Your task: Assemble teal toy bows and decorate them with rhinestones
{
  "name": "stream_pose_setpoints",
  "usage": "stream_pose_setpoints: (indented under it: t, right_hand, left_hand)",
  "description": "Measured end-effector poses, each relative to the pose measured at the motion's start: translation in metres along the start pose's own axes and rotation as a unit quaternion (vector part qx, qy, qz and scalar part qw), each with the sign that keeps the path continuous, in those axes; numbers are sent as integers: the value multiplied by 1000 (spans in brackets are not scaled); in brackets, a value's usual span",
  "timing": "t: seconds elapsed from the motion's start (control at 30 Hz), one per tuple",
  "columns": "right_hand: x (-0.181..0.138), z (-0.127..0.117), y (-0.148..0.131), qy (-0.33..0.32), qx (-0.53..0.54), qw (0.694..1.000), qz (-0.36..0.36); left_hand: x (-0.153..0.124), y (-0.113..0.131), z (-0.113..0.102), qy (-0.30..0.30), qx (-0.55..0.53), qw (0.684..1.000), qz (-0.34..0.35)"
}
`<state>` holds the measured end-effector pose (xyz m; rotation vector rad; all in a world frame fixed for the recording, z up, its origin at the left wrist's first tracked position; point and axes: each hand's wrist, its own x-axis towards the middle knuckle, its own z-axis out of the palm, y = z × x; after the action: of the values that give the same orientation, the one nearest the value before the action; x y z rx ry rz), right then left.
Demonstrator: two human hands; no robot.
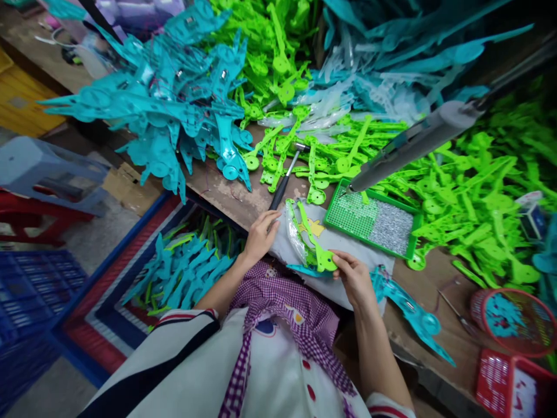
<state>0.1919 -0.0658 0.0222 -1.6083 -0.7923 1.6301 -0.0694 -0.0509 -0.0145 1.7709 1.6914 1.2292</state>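
Note:
My right hand [354,278] pinches the round end of a bright green plastic part [324,259] over a grey cloth. Beside that part, a clear plastic piece [296,238] and more green pieces lie on the cloth [348,290]. A turquoise part peeks out beneath them, mostly hidden. My left hand [261,237] rests at the cloth's left edge, fingers loosely extended, holding nothing visible. Just beyond its fingertips lies a hammer [282,188] with a dark handle; whether they touch it I cannot tell. Another turquoise part [413,307] lies right of my right hand.
A green tray [415,235] holds small metal pieces. Above it hangs a grey powered screwdriver [409,145]. Piles of turquoise parts [174,104] and green parts [478,197] cover the bench. Red baskets [494,377] stand at right; a blue-rimmed crate [78,360] sits lower left.

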Motion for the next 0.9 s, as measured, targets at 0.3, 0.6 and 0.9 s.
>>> stream_pose_setpoints:
  t: [0.3, 0.6, 0.9]
  right_hand:
    - [-2, 17, 3, -50, -61, 997, -19]
    - [3, 20, 3, -45, -71, 996, -14]
    - [8, 15, 10, -75, -177, 977, -93]
  left_hand:
    - [10, 2, 19, -24, -4, 1000, 16]
    - [13, -8, 32, -66, 41, 996, 40]
    - [16, -6, 33, -80, 67, 994, 40]
